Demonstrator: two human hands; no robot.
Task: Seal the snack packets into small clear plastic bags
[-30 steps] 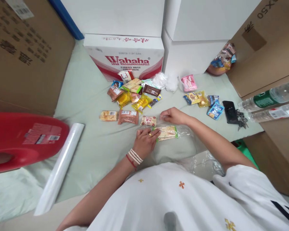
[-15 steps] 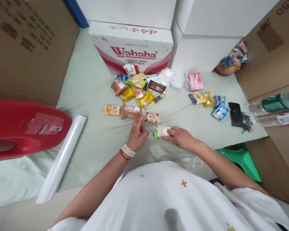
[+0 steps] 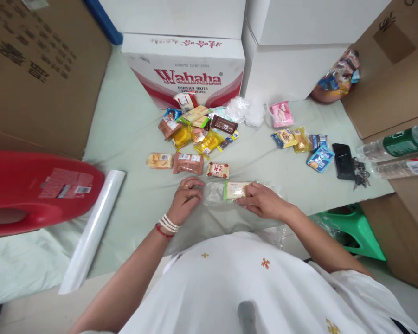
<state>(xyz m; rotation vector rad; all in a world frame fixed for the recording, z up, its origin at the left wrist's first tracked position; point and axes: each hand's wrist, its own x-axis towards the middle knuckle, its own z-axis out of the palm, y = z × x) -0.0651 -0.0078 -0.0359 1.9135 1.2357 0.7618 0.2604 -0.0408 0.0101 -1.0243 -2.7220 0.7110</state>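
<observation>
My right hand (image 3: 262, 201) presses on a pale snack packet with green ends (image 3: 234, 189), which lies inside a clear plastic bag (image 3: 214, 193) on the pale green cloth (image 3: 132, 139). My left hand (image 3: 185, 198), with bead bracelets and a ring, has its fingers curled and pinches the bag's left end. Just beyond the bag lie a small red-and-cream snack packet (image 3: 217, 170), a brown packet (image 3: 188, 163) and a beige packet (image 3: 158, 160).
A heap of snack packets (image 3: 198, 129) lies before a Wahaha box (image 3: 184, 69). More packets (image 3: 301, 141), a phone with keys (image 3: 346, 162) and water bottles (image 3: 396, 146) are at right. A red jug (image 3: 31, 197) and film roll (image 3: 92, 232) lie left. Cardboard boxes flank both sides; a green stool (image 3: 351, 227) stands lower right.
My right hand came from beyond the packet down onto its right end. My left hand slid off the packet to the bag's left end and curled shut on it.
</observation>
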